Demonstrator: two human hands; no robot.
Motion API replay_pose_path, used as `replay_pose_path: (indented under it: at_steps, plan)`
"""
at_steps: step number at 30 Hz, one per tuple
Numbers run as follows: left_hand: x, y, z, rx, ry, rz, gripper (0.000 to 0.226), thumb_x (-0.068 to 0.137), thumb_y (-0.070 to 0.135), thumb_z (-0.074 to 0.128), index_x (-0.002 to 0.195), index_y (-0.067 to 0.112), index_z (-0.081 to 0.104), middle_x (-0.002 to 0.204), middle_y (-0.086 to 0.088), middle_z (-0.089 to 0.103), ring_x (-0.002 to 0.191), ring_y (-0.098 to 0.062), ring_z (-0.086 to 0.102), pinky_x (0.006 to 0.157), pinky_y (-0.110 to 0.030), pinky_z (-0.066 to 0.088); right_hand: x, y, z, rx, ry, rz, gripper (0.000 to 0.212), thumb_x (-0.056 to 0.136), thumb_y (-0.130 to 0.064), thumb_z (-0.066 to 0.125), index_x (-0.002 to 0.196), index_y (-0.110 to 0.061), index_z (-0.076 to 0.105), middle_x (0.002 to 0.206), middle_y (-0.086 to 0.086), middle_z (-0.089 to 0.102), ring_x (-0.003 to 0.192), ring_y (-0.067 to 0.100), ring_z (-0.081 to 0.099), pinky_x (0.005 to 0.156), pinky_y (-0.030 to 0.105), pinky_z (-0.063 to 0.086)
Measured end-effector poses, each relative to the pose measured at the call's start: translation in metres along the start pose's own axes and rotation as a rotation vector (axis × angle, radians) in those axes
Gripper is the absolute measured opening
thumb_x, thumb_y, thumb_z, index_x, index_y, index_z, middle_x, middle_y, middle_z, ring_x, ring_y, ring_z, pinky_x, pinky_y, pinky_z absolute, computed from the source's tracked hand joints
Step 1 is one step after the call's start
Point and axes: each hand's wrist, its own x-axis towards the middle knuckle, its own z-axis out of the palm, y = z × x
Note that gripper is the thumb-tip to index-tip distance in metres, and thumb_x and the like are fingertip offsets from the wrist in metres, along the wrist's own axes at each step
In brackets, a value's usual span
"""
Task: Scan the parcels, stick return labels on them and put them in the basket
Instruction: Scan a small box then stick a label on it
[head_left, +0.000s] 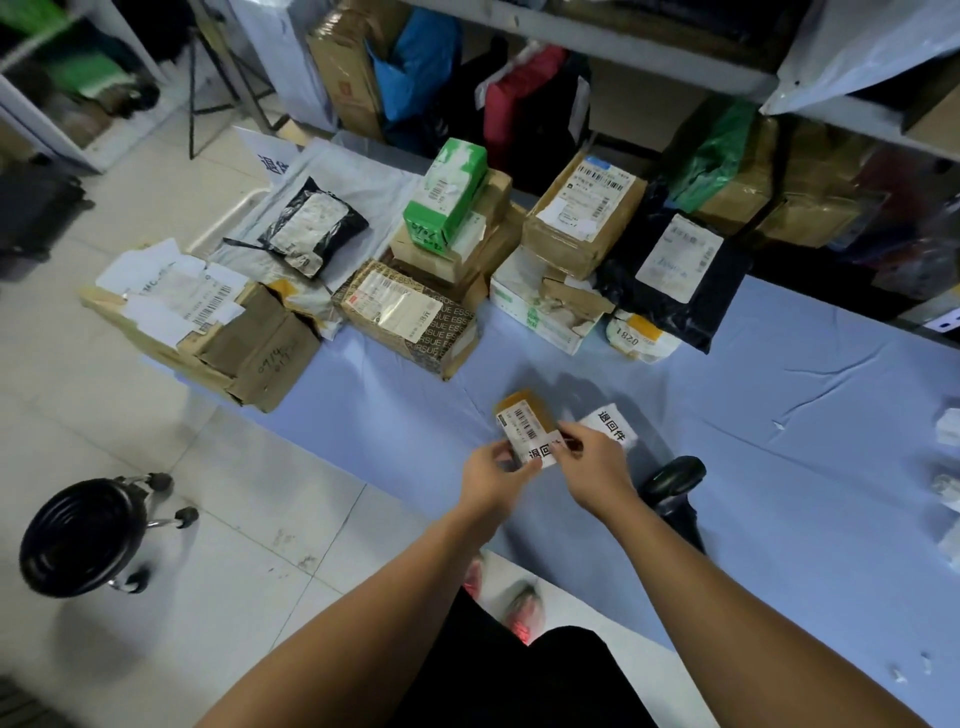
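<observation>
A small brown parcel (524, 415) with a white barcode label lies near the front of the blue table (779, 467). My left hand (493, 475) holds its near edge. My right hand (592, 462) pinches a white return label (543, 449) with black characters, which lies over the parcel's near corner. Just right of the parcel sits a stack of return labels (613, 426). Below my right forearm on the table lies a black handheld scanner (672, 480). Several other parcels stand in a row along the table's far side, among them a green box (447, 195). No basket is in view.
Cardboard boxes (218, 332) overhang the table's left end. A black rolling stool (83, 535) stands on the tiled floor to the left. Shelving (675, 57) packed with bags and boxes rises behind the table. Small paper scraps (948, 488) lie at the right edge.
</observation>
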Motion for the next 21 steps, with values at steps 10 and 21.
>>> replay_pose_path:
  at_steps: [10,21]
  plan:
    - [-0.035,-0.004,-0.05,-0.041,0.149,0.095,0.036,0.089,0.021,0.068,0.124,0.027,0.068,0.112,0.007,0.065,0.059,-0.001,0.055,0.057,-0.013,0.043,-0.033,-0.035,0.016,0.138,-0.017,-0.21,0.024,0.088,-0.013,0.07,0.111,-0.016,0.074,0.1,-0.001,0.077,0.081,0.006,0.068,0.081,0.03,0.057]
    - [-0.09,-0.034,-0.188,-0.278,0.303,0.156,0.045,0.093,0.016,0.067,0.136,0.023,0.058,0.104,0.019,0.068,0.059,0.004,0.057,0.054,-0.009,0.045,-0.09,-0.144,0.1,0.242,-0.095,-0.377,0.022,0.087,-0.017,0.072,0.109,-0.019,0.074,0.09,-0.012,0.072,0.081,0.002,0.069,0.077,0.024,0.057]
